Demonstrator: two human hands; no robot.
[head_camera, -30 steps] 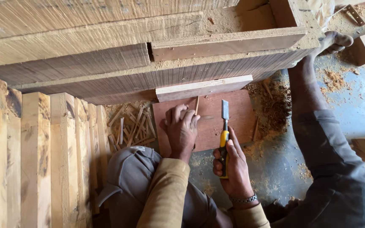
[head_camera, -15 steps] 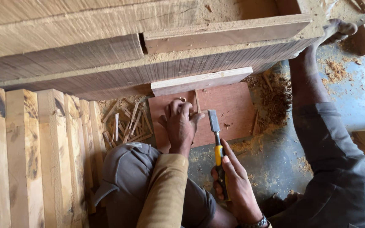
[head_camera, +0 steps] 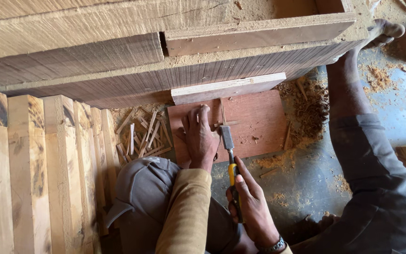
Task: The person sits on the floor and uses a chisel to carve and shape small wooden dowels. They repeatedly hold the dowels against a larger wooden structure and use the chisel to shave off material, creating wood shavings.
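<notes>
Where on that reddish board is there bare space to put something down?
The reddish board's right half is bare, bordered by the pale plank above and shavings right. Its left is crowded: left hand, chisel in the right hand, wood slivers beside.

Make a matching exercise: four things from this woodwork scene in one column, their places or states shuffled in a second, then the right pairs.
1. chisel
2. left hand
3. wood slivers
4. pale plank

A. lies along the far edge of the reddish board
B. pressed flat on the reddish board
C. gripped by the right hand
D. heaped on the ground left of the board

Pairs: 1-C, 2-B, 3-D, 4-A
</notes>
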